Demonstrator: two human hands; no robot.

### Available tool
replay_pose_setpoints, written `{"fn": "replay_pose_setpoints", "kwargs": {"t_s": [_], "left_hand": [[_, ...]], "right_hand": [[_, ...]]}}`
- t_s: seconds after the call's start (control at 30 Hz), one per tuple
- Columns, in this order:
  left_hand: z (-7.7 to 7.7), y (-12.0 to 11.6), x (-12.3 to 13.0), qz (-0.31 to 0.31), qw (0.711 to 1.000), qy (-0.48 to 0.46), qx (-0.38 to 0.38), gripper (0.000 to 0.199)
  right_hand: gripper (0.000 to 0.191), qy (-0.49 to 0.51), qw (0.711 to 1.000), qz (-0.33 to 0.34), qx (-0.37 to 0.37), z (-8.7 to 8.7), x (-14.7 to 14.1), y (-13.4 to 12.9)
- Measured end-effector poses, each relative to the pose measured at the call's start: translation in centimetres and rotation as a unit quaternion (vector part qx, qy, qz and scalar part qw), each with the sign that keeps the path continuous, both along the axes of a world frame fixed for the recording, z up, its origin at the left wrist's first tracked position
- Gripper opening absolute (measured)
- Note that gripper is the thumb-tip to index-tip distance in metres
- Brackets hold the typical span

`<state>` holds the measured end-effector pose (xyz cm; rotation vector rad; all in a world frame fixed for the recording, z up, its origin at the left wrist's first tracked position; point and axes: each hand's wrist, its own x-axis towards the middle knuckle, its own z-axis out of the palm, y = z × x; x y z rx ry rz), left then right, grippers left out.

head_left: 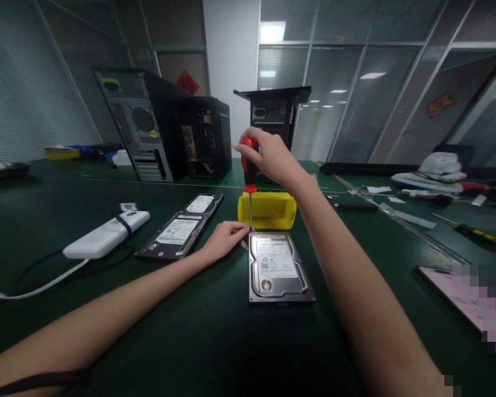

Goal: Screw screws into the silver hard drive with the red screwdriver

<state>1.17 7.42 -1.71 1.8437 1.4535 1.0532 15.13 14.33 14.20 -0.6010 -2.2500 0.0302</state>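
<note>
My right hand [262,149] is wrapped round the handle of a red and black screwdriver [250,173], held upright. Its shaft points straight down to the far left corner of a silver hard drive [275,264], which lies label up on the table. Beside that corner, my left hand [227,240] has its fingertips pinched together by the screwdriver's tip. What they grip there, if anything, is too small to make out. Just behind the drive stands a yellow plastic bin [267,210].
Two more hard drives [177,231] lie end to end on the left, near a white power strip [107,234] with a cable. Computer cases [149,124] stand at the back. A yellow and black screwdriver [479,234] and a pink flat object [454,292] lie right on the green table [182,342].
</note>
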Motion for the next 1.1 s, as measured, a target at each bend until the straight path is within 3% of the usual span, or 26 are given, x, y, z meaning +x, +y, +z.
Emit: {"fn": "replay_pose_setpoints", "kwargs": {"t_s": [1.1], "left_hand": [[0.08, -0.11, -0.08, 0.011, 1.000, 0.010, 0.001, 0.027]], "right_hand": [[0.034, 0.000, 1.000, -0.009, 0.004, 0.10, -0.13, -0.33]]}}
